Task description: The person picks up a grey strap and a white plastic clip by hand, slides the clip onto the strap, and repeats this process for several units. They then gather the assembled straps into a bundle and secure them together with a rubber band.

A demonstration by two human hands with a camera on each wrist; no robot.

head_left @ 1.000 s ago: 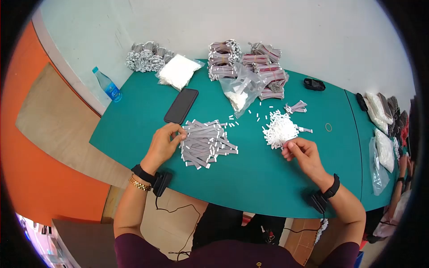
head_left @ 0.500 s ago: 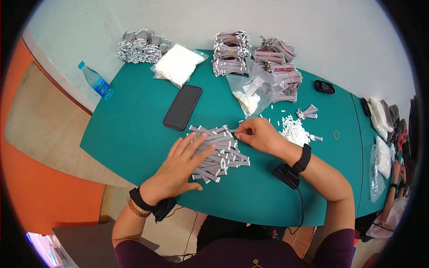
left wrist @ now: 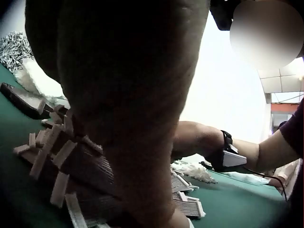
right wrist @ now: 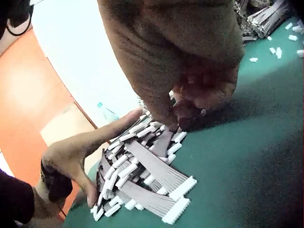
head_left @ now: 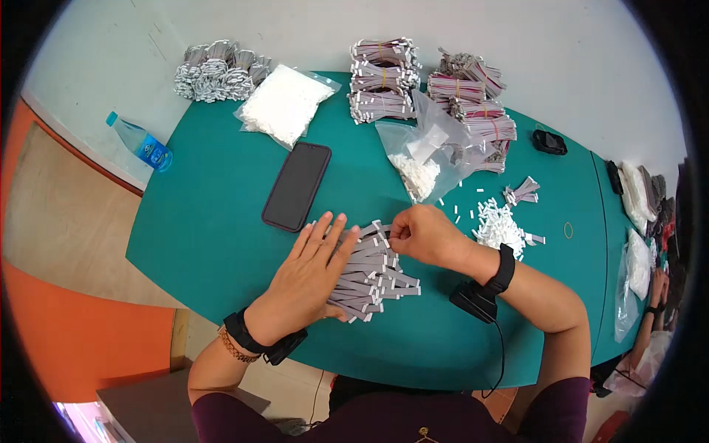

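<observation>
A pile of short grey ribbon cables [head_left: 373, 284] with white end connectors lies on the green table. My left hand [head_left: 306, 273] lies over the pile's left part, fingers straight and slightly spread, hiding the cables beneath. At the pile's far right edge my right hand [head_left: 428, 236] has its thumb and fingers pinched together on a ribbon cable [right wrist: 163, 142]. The fingertips cover that cable's end. In the right wrist view, the left thumb and fingers straddle the pile's far side. Further right is a heap of small white connectors [head_left: 498, 225].
A black phone [head_left: 298, 186] lies behind the pile, near a bag of white pieces [head_left: 284, 103]. An opened clear bag [head_left: 417, 173] holds more connectors. Bundled cables [head_left: 384, 81] stand along the wall. A bottle [head_left: 144, 144] stands at the left edge; a small bundle [head_left: 523, 190] sits by the heap.
My right hand has moved left from the connector heap to the cable pile. The left hand has straightened its fingers and come over the pile. The head view has shifted slightly.
</observation>
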